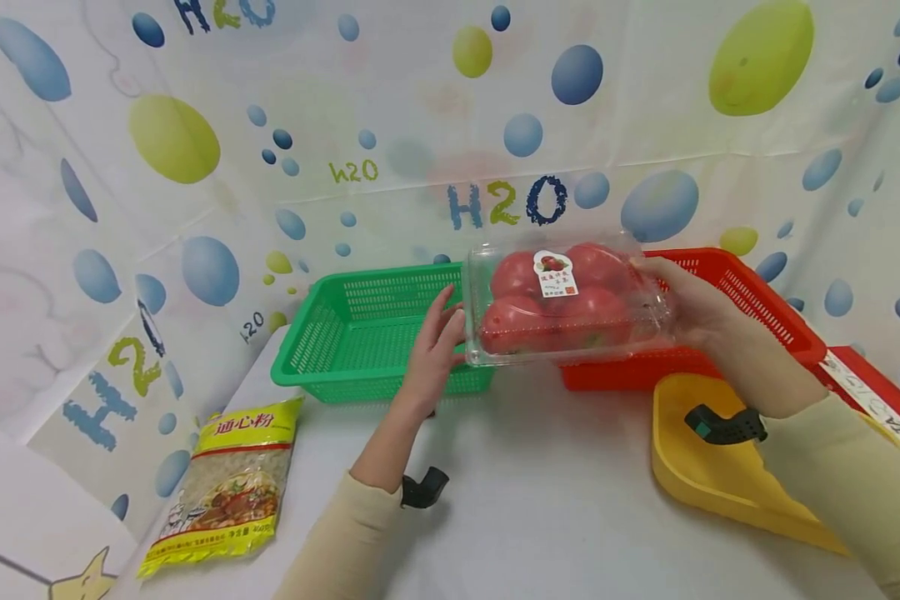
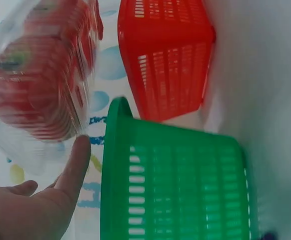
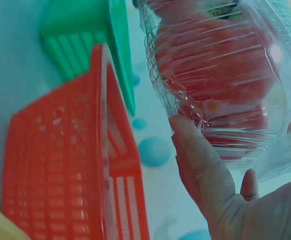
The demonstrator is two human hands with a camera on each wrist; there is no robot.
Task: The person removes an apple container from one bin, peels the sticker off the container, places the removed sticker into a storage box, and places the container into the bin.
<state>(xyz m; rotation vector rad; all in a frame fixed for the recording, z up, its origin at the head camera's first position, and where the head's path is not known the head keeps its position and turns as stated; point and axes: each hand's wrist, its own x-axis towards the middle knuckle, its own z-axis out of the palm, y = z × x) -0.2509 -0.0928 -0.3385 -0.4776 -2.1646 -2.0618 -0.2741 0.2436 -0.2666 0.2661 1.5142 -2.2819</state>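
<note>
A clear plastic box of tomatoes (image 1: 562, 321) with a white label is held in the air above the front of two baskets. My right hand (image 1: 693, 304) grips its right end, with the fingers under the ribbed box (image 3: 210, 65) in the right wrist view. At the box's left end is my left hand (image 1: 429, 362), fingers extended and spread. In the left wrist view a fingertip of the left hand (image 2: 45, 205) meets the box's lower edge; whether it bears weight I cannot tell. The green basket (image 1: 345, 379) stands behind the left hand, the red basket (image 1: 783, 321) behind the right.
On the left of the white table (image 1: 510, 500) lies a yellow bag of macaroni (image 1: 228, 479). A yellow tray (image 1: 682, 467) sits under my right forearm. Beside it, at the far right, is a red package marked PASTA (image 1: 881, 400). A patterned curtain (image 1: 420, 108) hangs behind the baskets.
</note>
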